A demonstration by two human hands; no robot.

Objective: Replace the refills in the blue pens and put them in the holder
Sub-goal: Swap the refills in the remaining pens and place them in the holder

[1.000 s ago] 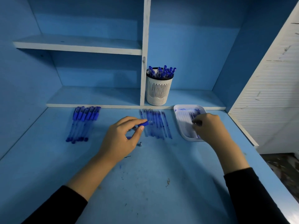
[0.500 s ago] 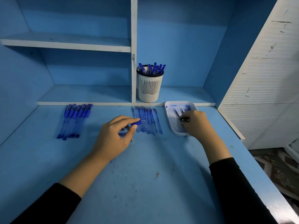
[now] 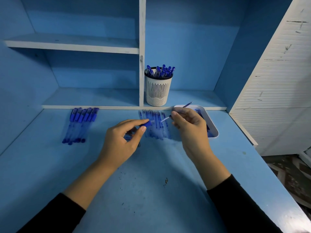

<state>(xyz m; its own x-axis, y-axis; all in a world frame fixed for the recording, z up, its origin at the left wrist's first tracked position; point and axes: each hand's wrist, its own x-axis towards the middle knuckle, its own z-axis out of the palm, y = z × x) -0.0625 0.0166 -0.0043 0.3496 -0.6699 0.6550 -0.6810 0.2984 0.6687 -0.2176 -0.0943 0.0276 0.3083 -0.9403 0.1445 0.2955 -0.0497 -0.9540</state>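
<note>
My left hand (image 3: pixel 121 142) pinches a blue pen barrel (image 3: pixel 146 123) between thumb and forefinger, its open end pointing right. My right hand (image 3: pixel 188 125) pinches a thin refill (image 3: pixel 186 105) that slants up to the right, its lower tip close to the barrel's end. Behind both hands lies a row of several loose refills (image 3: pixel 155 125) on the desk. Several capped blue pens (image 3: pixel 80 123) lie in a group at the left. The white slotted holder (image 3: pixel 158 91) stands on the low shelf with several blue pens in it.
A white tray (image 3: pixel 212 125) holding refills sits right of my right hand. A white vertical divider (image 3: pixel 142 52) rises just left of the holder. A white slatted panel (image 3: pixel 276 84) closes the right side. The desk's right edge (image 3: pixel 276 179) drops to the floor.
My right hand has lifted out of the tray with a refill and moved left toward the barrel. My left hand has kept hold of the barrel.
</note>
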